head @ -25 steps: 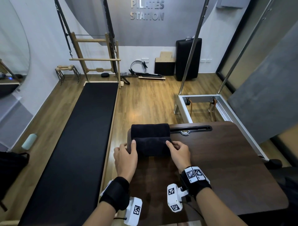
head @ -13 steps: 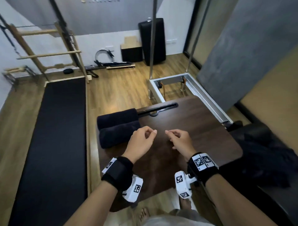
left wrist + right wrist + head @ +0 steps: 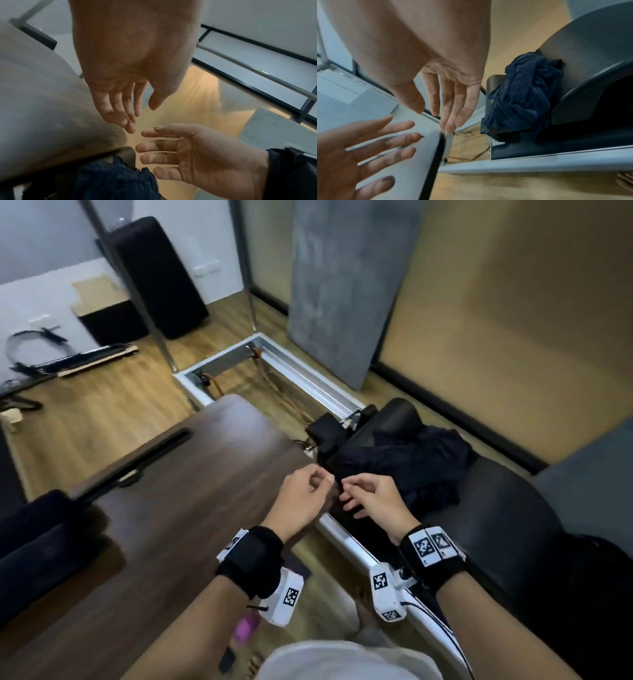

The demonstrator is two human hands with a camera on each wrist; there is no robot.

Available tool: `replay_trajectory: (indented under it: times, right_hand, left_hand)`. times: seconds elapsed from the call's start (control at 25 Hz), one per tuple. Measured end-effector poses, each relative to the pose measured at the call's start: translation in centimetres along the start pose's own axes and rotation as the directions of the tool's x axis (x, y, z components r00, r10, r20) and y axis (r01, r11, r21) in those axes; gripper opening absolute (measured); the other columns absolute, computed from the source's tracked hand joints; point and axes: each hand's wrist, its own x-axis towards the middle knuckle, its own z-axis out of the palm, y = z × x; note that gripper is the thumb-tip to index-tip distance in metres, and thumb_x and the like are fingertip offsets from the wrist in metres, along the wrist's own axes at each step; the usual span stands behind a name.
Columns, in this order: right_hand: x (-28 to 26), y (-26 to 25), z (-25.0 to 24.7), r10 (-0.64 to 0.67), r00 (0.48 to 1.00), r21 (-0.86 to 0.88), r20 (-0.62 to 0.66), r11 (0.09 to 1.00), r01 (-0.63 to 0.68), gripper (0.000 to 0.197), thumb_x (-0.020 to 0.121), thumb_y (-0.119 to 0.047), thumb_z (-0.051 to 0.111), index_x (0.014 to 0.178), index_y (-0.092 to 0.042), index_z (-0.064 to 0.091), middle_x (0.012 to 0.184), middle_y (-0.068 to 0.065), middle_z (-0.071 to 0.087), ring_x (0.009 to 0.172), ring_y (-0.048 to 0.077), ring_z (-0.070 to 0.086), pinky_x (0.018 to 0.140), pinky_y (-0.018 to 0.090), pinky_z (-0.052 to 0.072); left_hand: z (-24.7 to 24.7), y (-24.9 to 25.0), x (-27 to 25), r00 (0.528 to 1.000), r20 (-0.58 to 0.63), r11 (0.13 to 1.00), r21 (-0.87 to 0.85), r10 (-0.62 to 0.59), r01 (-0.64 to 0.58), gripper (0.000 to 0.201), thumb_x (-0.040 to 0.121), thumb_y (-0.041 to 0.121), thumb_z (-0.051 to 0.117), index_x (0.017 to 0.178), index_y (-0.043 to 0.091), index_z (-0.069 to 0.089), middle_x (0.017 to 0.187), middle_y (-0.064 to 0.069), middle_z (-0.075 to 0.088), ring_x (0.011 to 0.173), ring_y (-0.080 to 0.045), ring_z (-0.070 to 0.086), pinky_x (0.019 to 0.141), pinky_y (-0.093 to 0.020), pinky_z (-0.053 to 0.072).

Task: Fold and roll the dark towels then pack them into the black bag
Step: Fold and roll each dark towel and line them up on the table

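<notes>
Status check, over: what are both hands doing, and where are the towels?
Left hand and right hand open, empty. Two rolled towels on wooden table. Crumpled dark towel ahead on black padded bench. Nothing between.

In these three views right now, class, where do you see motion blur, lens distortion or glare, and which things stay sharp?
Head view: smeared across the wooden table and walls; left hand and right hand are sharper; straight poles bow. Left wrist view: table edge streaked, hands fairly clear. Right wrist view: crumpled dark towel is sharpest; pale sheen on the table.
</notes>
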Motion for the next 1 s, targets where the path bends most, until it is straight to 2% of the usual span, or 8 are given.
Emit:
replay_trajectory:
  times: [0.2, 0.4, 0.52, 0.6, 0.68, 0.8, 0.88, 1.0]
  right_hand:
    - [5.5, 5.0, -11.0, 0.125, 0.981, 0.071, -0.145, 0.991, -0.116, 0.015, 0.102, -0.018, 0.062, 0.104, -0.01, 0.074, 0.094, 0.018, 0.078, 0.071, 0.023, 0.071, 0.059, 0.03, 0.054]
    - [12.5, 10.2, -17.9, 0.218, 0.962, -0.068, -0.168, 0.971, -0.231, 0.015, 0.101, -0.012, 0.062, 0.109, -0.009, 0.074, 0.097, 0.011, 0.076, 0.067, 0.02, 0.071, 0.055, 0.03, 0.056]
    - [16.9, 11.1, -19.1, 0.194, 0.972, -0.201, -0.135, 0.955, -0.219, 0.025, 0.099, -0.01, 0.062, 0.122, -0.011, 0.07, 0.113, 0.009, 0.074, 0.084, 0.023, 0.076, 0.08, 0.041, 0.064]
    - [19.9, 11.4, -19.5, 0.135, 0.988, -0.345, -0.073, 0.926, -0.152, 0.041, 0.098, -0.005, 0.061, 0.138, -0.011, 0.061, 0.146, 0.009, 0.059, 0.121, 0.029, 0.066, 0.108, 0.045, 0.051]
    - [22.2, 11.6, -19.6, 0.1, 0.995, -0.495, 0.014, 0.865, -0.08, 0.061, 0.095, 0.001, 0.061, 0.152, -0.012, 0.046, 0.158, 0.009, 0.044, 0.139, 0.031, 0.051, 0.117, 0.041, 0.04]
    - [24.2, 12.2, -19.9, 0.118, 0.992, -0.674, 0.044, 0.736, -0.058, 0.068, 0.092, 0.003, 0.06, 0.154, -0.016, 0.042, 0.151, 0.011, 0.042, 0.126, 0.038, 0.057, 0.103, 0.042, 0.048]
    - [25.1, 12.2, -20.7, 0.061, 0.998, -0.748, -0.013, 0.662, -0.05, 0.04, 0.095, -0.004, 0.063, 0.133, -0.015, 0.065, 0.134, 0.011, 0.053, 0.114, 0.039, 0.062, 0.093, 0.042, 0.052]
    - [25.4, 11.2, -22.3, -0.121, 0.99, -0.694, -0.07, 0.719, 0.039, 0.013, 0.095, -0.015, 0.071, 0.107, -0.015, 0.078, 0.117, 0.005, 0.058, 0.108, 0.031, 0.062, 0.09, 0.04, 0.052]
  left_hand:
    - [9.5, 4.6, 5.8, 0.991, 0.117, 0.997, -0.043, -0.063, 0.069, 0.01, 0.103, 0.029, 0.064, 0.098, 0.022, 0.07, 0.094, -0.009, 0.072, 0.067, -0.02, 0.075, 0.053, -0.016, 0.045]
    - [16.6, 6.2, 11.5, 0.972, 0.1, 0.977, -0.015, -0.212, 0.214, 0.014, 0.104, 0.024, 0.064, 0.111, 0.012, 0.068, 0.099, -0.011, 0.07, 0.073, -0.017, 0.075, 0.048, -0.025, 0.052]
    - [18.8, 6.3, 15.0, 0.955, 0.049, 0.954, -0.05, -0.293, 0.296, 0.022, 0.105, 0.021, 0.063, 0.123, 0.009, 0.064, 0.101, -0.007, 0.067, 0.082, -0.018, 0.075, 0.057, -0.032, 0.056]
    - [19.9, 5.9, 17.2, 0.944, 0.019, 0.941, -0.075, -0.33, 0.33, 0.024, 0.105, 0.021, 0.062, 0.127, 0.01, 0.064, 0.101, -0.003, 0.068, 0.087, -0.017, 0.075, 0.066, -0.035, 0.058]
    - [20.7, 5.2, 18.6, 0.935, 0.006, 0.932, -0.084, -0.355, 0.354, 0.023, 0.106, 0.022, 0.062, 0.126, 0.013, 0.065, 0.102, -0.001, 0.07, 0.089, -0.015, 0.076, 0.073, -0.034, 0.059]
    - [21.1, 3.8, 19.4, 0.931, -0.009, 0.927, -0.091, -0.365, 0.363, 0.014, 0.106, 0.023, 0.061, 0.117, 0.018, 0.067, 0.104, -0.002, 0.073, 0.08, -0.006, 0.076, 0.072, -0.027, 0.053]
    - [21.1, 3.1, 19.5, 0.929, -0.018, 0.926, -0.095, -0.369, 0.366, 0.008, 0.105, 0.021, 0.061, 0.106, 0.024, 0.068, 0.104, -0.004, 0.074, 0.074, -0.002, 0.074, 0.068, -0.024, 0.05]
    - [21.1, 2.4, 18.9, 0.927, -0.016, 0.924, -0.09, -0.375, 0.372, 0.014, 0.105, 0.019, 0.06, 0.098, 0.028, 0.069, 0.103, -0.006, 0.075, 0.072, -0.001, 0.073, 0.066, -0.023, 0.049]
